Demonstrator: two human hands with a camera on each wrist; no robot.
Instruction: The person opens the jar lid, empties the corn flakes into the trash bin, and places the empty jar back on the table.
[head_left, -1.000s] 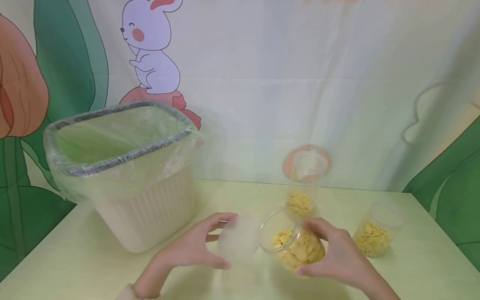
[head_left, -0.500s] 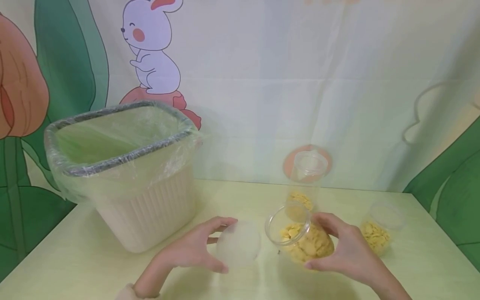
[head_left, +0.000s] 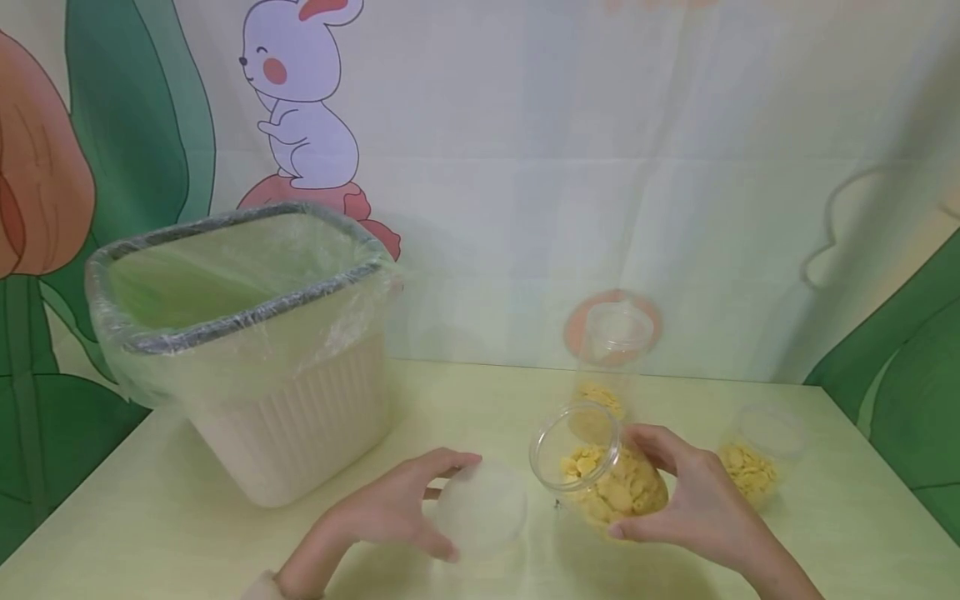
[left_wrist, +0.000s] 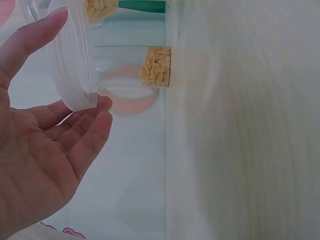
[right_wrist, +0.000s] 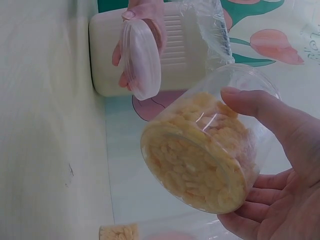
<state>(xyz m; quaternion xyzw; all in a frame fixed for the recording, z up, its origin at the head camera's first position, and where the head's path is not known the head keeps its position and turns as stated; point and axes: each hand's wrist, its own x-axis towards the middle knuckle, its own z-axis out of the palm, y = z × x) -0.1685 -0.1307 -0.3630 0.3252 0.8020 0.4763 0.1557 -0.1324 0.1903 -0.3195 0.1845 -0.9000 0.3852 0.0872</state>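
Note:
My left hand [head_left: 401, 506] holds a round translucent lid [head_left: 482, 507] by its edge, thumb on one side and fingertips on the other. The same lid [left_wrist: 75, 60] shows edge-on in the left wrist view. With my right hand [head_left: 693, 496] I grip a clear plastic jar [head_left: 615, 487] partly filled with yellow flakes. This jar has no lid on and is tilted, its mouth towards the lid. In the right wrist view the flakes [right_wrist: 195, 155] lie against the jar's base and side, and my right thumb [right_wrist: 250, 102] presses the wall near the rim.
A ribbed bin [head_left: 300, 425] with a clear liner over its dark rim stands at the left. Behind the held jar is a tall clear jar [head_left: 618, 333] with some flakes. Another jar of flakes [head_left: 753, 467] stands at the right. A patterned cloth [head_left: 480, 208] hangs behind the table.
My right hand has shifted a little to the right with the jar, away from the lid. My left hand has lowered slightly, and the lid has tipped.

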